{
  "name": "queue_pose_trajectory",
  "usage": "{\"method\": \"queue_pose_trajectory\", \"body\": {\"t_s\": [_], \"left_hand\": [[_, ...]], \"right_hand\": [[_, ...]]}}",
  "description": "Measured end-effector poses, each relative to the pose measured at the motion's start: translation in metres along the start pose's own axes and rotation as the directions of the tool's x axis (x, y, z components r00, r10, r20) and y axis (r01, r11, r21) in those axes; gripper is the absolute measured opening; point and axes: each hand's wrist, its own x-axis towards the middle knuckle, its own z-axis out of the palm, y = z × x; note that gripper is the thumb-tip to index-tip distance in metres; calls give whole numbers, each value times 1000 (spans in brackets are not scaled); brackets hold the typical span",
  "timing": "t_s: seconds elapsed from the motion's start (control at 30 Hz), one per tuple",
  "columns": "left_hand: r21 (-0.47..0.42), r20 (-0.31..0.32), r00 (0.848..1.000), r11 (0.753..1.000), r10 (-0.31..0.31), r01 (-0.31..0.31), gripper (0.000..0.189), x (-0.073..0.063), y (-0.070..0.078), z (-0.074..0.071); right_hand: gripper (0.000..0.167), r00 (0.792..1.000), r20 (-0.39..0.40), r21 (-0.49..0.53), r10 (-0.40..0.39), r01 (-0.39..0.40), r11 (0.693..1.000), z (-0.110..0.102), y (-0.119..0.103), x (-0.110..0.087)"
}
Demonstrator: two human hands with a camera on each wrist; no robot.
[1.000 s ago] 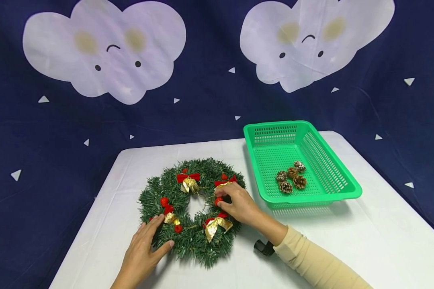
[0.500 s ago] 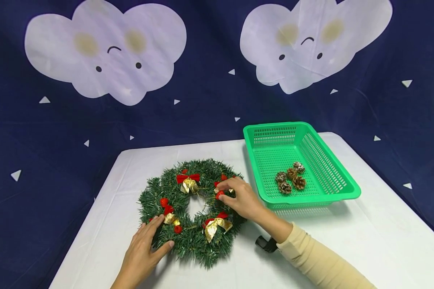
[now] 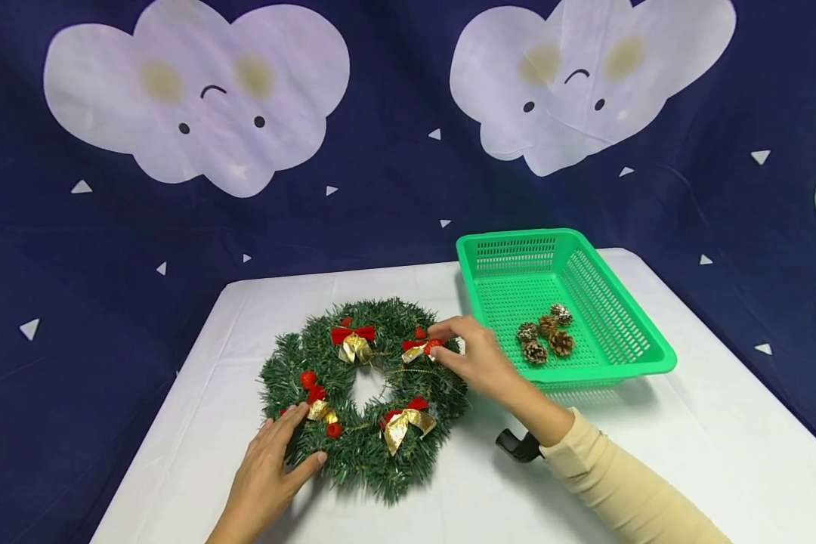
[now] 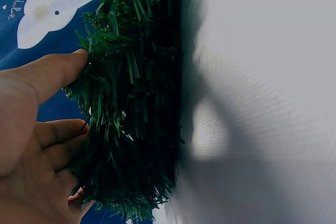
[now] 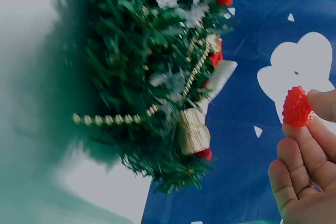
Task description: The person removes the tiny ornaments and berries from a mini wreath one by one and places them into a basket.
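A green tinsel wreath (image 3: 381,468) lies on the white table, trimmed with red-and-gold bows (image 3: 353,340) and red berries (image 3: 308,380). My left hand (image 3: 268,468) rests on its left side with the fingers stretched out; the left wrist view has the thumb and fingers (image 4: 65,69) against the greenery. Over the wreath's right side, my right hand (image 3: 483,363) pinches a bumpy red raspberry (image 5: 297,107) between thumb and fingers. In the right wrist view it shows apart from the greenery. A gold bead string (image 5: 113,119) crosses the wreath there.
At the back right stands a green slotted basket (image 3: 619,302) holding several pine cones (image 3: 547,325). A black device (image 3: 517,446) shows under the right wrist. Behind the table hangs a dark blue cloth (image 3: 387,136) with pale clouds.
My right hand has moved up and to the right, away from the wreath's centre hole, with the raspberry still pinched. The left hand has stayed where it was.
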Motion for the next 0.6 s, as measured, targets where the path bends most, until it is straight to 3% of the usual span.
{"method": "queue_pose_trajectory", "body": {"t_s": [0.3, 0.6], "left_hand": [[1, -1, 1000, 1000, 2, -2, 73, 0, -1, 0], [-14, 23, 1000, 1000, -19, 19, 73, 1, 0, -1]], "right_hand": [[30, 992, -22, -22, 127, -127, 992, -26, 10, 2], [30, 984, -69, -46, 162, -165, 985, -53, 28, 0]]}}
